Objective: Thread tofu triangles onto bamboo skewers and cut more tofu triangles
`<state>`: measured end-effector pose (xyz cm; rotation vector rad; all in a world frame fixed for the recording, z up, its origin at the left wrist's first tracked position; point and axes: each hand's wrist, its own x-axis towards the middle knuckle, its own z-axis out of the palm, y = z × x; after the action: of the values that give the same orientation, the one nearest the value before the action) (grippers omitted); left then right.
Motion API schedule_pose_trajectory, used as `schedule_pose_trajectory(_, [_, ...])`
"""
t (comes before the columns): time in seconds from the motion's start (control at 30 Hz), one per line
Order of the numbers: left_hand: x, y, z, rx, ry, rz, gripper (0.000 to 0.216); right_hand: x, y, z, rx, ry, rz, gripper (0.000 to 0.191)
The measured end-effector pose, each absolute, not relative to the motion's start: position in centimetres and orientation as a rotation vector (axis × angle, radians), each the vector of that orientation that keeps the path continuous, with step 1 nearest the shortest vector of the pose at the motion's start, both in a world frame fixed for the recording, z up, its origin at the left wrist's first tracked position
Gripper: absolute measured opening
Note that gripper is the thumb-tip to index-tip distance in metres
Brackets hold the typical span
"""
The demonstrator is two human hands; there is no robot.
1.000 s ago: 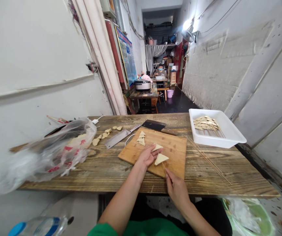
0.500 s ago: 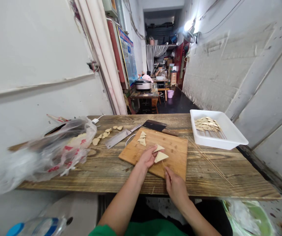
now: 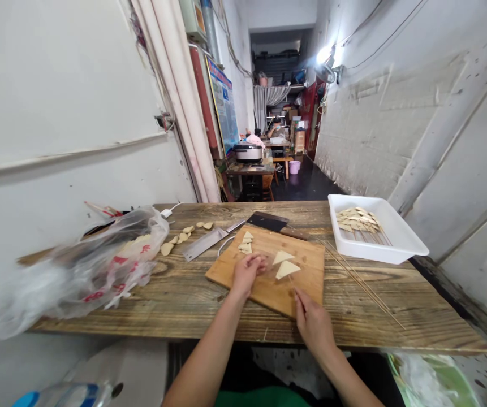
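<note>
My right hand [image 3: 313, 322] pinches the lower end of a thin wooden skewer [image 3: 293, 284] above the cutting board. Two pale triangular slices, which look like tofu or dough, sit at its upper part: a nearer slice [image 3: 288, 269] and a farther slice [image 3: 283, 258]. My left hand [image 3: 247, 273] is over the left part of the wooden cutting board [image 3: 268, 294], its fingers loosely bent and apart from the skewered slices, with nothing visible in them. Just beyond it lies a small stack of triangular slices [image 3: 246, 242], partly hidden by the hand.
A cleaver [image 3: 205, 243] and a dark-bladed knife [image 3: 268, 220] lie behind the board. Rounded pale pieces [image 3: 175, 240] and a plastic bag [image 3: 120, 265] are at left. Loose skewers [image 3: 362, 285] lie right, near a white tray [image 3: 383, 249] of filled skewers. A person sits far back.
My left hand has let go of the farther slice and moved left toward the small stack. My right hand has shifted slightly right with the skewer and its slices.
</note>
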<state>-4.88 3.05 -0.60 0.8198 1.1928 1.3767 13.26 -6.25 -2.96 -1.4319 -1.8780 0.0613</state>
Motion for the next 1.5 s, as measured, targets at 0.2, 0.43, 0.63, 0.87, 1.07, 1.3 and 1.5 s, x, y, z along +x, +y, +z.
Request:
schedule_pose_trajectory(0.2, [-8.8, 5.8, 0.7, 1.378, 2.133, 1.12, 0.023, 14.9, -5.5, -2.9, -1.441, -1.723, 0.277, 0.036])
schedule_pose_trajectory(0.43, [-7.9, 8.4, 0.2, 1.504, 2.335, 0.882, 0.049, 15.0, -5.5, -3.0, -1.398, -1.684, 0.359, 0.035])
schedule_pose_trajectory(0.63, [-10.0, 9.3, 1.0, 1.866, 2.217, 0.481, 0.041, 15.0, -5.6, -3.0, -1.406, -1.686, 0.363, 0.037])
schedule_pose_trajectory(0.87, [-13.4, 7.4, 2.0, 1.895, 1.949, 0.459, 0.02, 15.0, -5.6, -3.2, -1.409, -1.698, 0.33, 0.038])
schedule_pose_trajectory(1.07, [-11.7, 5.1, 1.0, 1.215, 1.556, 0.95, 0.013, 15.0, -5.5, -3.4, -1.386, -1.699, 0.323, 0.037])
schedule_pose_trajectory(1.3, [-6.3, 3.8, 1.6, 0.385, 0.655, 1.139, 0.011, 15.3, -6.3, -3.2, -1.246, -1.638, 0.399, 0.032])
schedule_pose_trajectory(1.5, [-3.6, 4.7, 1.2, 0.11, 0.525, 1.158, 0.017, 15.9, -7.6, -3.1, -1.195, -1.632, 0.383, 0.03])
